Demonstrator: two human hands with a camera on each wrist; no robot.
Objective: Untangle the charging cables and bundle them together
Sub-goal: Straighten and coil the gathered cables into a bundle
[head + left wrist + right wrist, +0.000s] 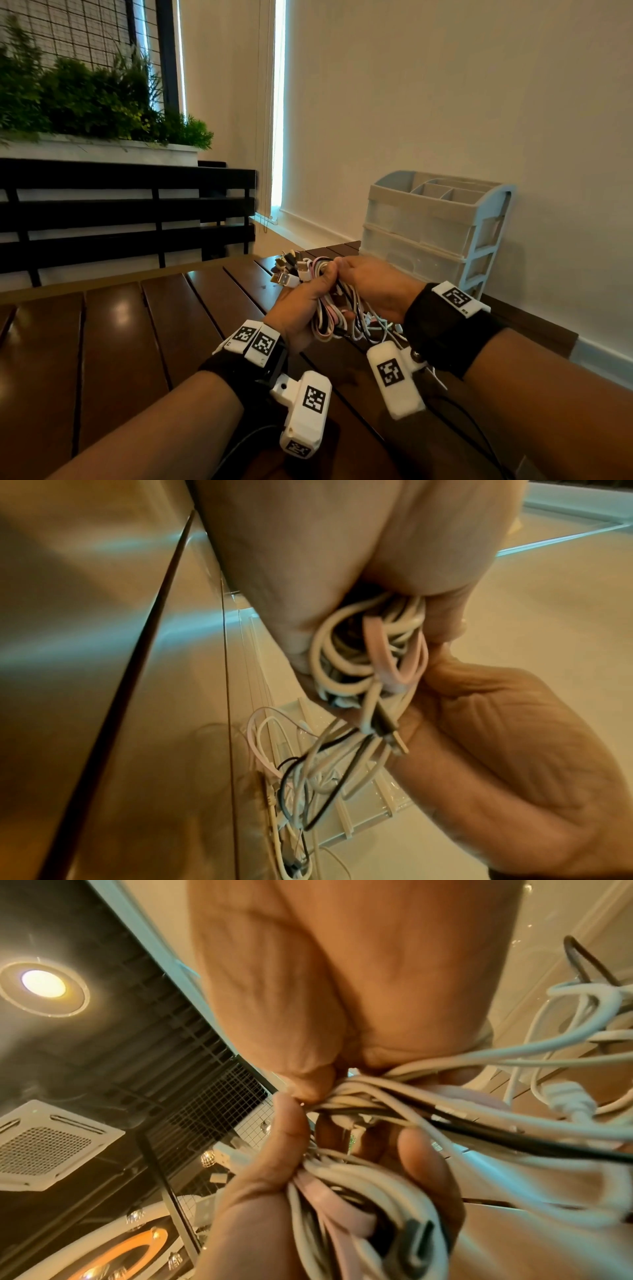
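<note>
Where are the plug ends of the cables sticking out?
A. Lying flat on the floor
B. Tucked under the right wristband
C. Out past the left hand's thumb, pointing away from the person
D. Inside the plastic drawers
C. In the head view the plug ends fan out beyond the thumb of the left hand, which grips the cables together with the right hand.

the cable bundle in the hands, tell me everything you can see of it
The cable bundle is a thick bunch of mostly white cords with a flat pink one and a thin black one, looped together. The left hand and right hand both grip it above the wooden table. USB plugs fan out at its far end; loose strands hang from its near end towards the table.
</note>
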